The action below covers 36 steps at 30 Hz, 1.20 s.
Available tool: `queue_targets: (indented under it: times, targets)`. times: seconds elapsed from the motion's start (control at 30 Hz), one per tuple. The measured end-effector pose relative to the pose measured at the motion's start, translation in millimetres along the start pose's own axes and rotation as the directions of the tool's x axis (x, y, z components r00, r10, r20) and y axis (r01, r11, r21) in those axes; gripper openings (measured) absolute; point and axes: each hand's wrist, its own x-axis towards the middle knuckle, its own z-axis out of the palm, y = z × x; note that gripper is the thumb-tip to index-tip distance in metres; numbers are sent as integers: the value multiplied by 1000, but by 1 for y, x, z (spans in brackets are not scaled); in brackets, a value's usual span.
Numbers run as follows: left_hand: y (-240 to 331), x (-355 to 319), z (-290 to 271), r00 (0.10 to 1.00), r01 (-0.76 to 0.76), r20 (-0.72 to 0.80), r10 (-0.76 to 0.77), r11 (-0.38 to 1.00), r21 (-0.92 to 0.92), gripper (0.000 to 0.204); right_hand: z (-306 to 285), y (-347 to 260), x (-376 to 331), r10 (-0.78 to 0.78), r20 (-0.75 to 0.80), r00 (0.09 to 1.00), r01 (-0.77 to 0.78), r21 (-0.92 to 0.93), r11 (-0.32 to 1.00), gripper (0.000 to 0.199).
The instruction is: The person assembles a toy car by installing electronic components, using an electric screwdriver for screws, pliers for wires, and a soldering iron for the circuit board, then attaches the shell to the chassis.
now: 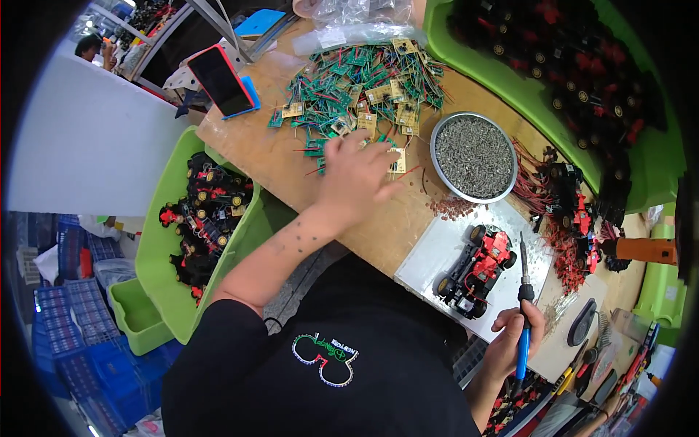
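My left hand (355,178) reaches over the near edge of a pile of green and tan circuit boards (342,87) with thin wires. Its fingers are spread, slightly blurred, and no held thing shows in them. In my right hand (515,335) is a soldering iron (523,342) with a blue handle, black collar and metal shaft, its tip pointing away from me. Just left of the iron, a red and black toy car chassis (477,269) with black wheels lies on a white board (429,251).
A round metal bowl (473,156) full of small screws stands mid-table. Wires (571,262) and more chassis lie to its right. Green bins (164,240) of chassis stand at left and far right (448,44). A red-edged phone (218,80) leans at the back left. A person (91,47) shows far behind.
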Motion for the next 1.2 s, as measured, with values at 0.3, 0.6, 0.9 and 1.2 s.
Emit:
queue_targets:
  times: [0.3,0.6,0.9,1.2]
  targets:
    - [7,2,0,988,-142,-54,141,990,-8,21,-6,-7,-5,-54,16,998,54,18,998,29]
    - [67,-4,-17,832,486,509,-220,-151,-861,18,43,-26,28,-76,64,995,80,-48,996,36]
    - [111,-9,-30,813,570,582,24,179,-802,16,37,-32,49,-429,273,861,509,-460,727,39]
    - [131,-9,-27,914,-340,19,405,790,-511,27,21,-28,25,214,112,970,-227,118,967,27]
